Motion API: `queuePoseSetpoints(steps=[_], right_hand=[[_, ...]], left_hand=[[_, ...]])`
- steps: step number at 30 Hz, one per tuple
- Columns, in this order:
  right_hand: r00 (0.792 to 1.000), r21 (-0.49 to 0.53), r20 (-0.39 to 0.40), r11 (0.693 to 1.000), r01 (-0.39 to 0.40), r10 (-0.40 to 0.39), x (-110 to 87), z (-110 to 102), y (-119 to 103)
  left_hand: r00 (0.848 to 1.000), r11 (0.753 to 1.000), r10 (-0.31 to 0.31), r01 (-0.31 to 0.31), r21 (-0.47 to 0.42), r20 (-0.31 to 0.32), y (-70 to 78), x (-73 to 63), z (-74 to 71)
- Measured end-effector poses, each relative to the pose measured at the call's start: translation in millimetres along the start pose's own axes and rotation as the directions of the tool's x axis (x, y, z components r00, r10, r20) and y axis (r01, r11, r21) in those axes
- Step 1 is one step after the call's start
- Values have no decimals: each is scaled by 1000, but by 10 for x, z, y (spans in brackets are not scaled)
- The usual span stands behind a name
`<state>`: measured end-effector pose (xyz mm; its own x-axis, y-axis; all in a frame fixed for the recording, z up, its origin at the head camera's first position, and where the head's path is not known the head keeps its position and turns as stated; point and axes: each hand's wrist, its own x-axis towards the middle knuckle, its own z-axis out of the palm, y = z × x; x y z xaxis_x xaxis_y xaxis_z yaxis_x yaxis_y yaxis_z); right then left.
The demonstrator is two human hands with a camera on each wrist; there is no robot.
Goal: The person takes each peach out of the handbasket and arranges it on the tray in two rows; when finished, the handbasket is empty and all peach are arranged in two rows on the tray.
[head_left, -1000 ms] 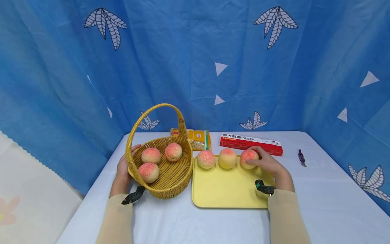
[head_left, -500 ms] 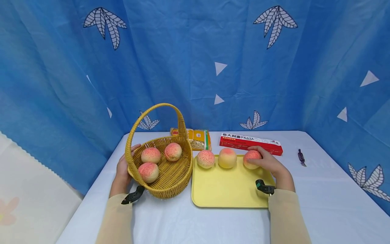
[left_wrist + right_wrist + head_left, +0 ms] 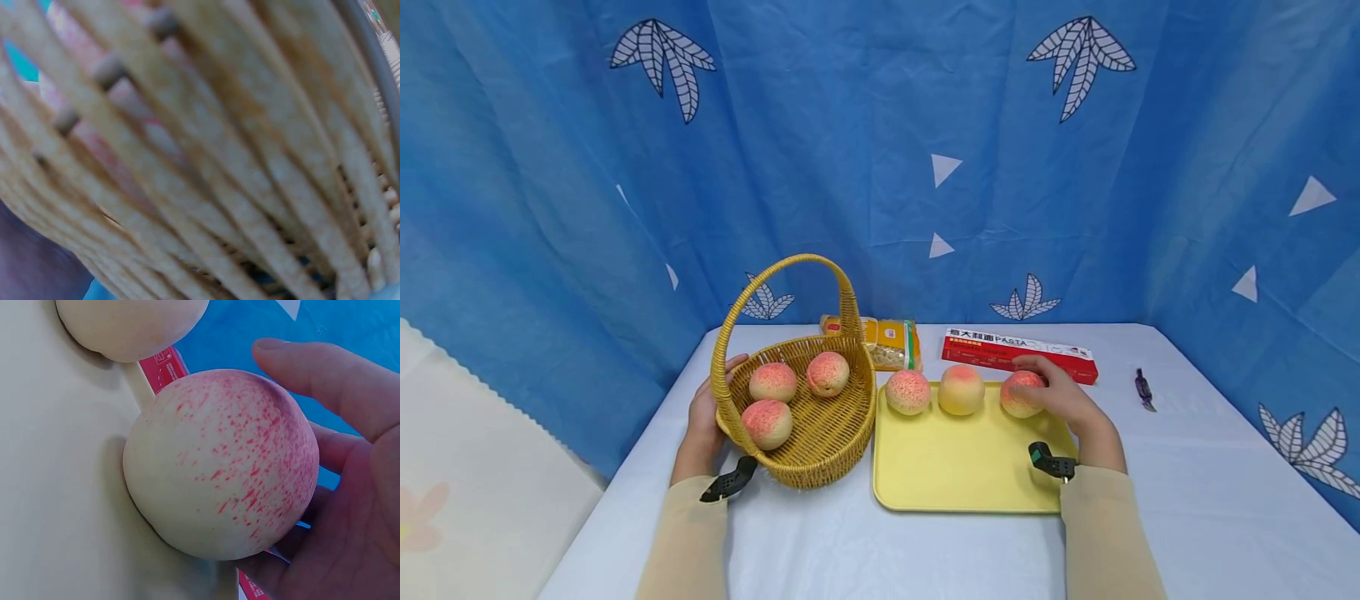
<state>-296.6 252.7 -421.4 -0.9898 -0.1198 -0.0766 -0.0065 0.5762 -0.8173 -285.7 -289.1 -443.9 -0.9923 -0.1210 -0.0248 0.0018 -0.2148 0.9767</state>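
Note:
In the head view, my left hand (image 3: 703, 410) lies along the outer left side of a yellow wicker basket (image 3: 838, 429), its fingers extended. Three peaches sit in the basket, one of them near the handle (image 3: 767, 425). On the yellow tray (image 3: 962, 475), my right hand (image 3: 1063, 398) is around the rightmost peach (image 3: 1021, 396). The right wrist view shows the thumb (image 3: 325, 372) apart from that peach and the other fingers loosely bent behind it. The basket's woven wall (image 3: 206, 144) fills the left wrist view.
Two more peaches, one pinkish (image 3: 907, 392) and one yellower (image 3: 961, 390), stand in line along the tray's far edge. Behind are a yellow pasta bag (image 3: 891, 343) and a red pasta box (image 3: 1018, 353). A small purple wrapped piece (image 3: 1143, 389) lies at right.
The rightmost peach has shifted slightly right on the tray, widening the gap to its neighbour. My right thumb has come away from it. The left hand and the basket have stayed put.

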Motion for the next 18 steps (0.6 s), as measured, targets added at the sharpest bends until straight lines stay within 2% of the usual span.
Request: queuePoseSetpoints(steps=[9, 18], right_hand=[[997, -37, -70, 999, 26, -28, 39, 21, -62], [990, -59, -133, 997, 42, -49, 97, 79, -129]], left_hand=[[1000, 1000, 22, -22, -9, 6, -15, -9, -15], [1000, 1000, 15, -15, -22, -7, -14, -2, -21]])
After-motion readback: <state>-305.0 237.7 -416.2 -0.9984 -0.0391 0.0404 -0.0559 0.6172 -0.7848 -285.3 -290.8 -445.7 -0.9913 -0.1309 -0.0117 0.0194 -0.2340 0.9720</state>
